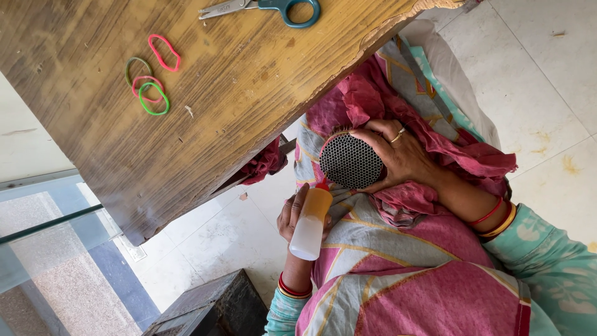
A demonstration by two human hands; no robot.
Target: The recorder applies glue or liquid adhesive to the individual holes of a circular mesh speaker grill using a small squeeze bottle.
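Orange glue in squeeze bottle [310, 224], left hand [297, 214] gripping

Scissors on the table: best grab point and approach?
The scissors lie flat near the wooden table's far edge, teal handle loops to the right, blades pointing left. Probably best to grip the loops, coming from above on the right; nothing crowds them, and the rubber bands lie well clear.

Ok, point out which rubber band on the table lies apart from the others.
The pink-red rubber band, the one lying nearest the scissors. The olive band, pink band and bright green band overlap in one cluster on the wooden table.
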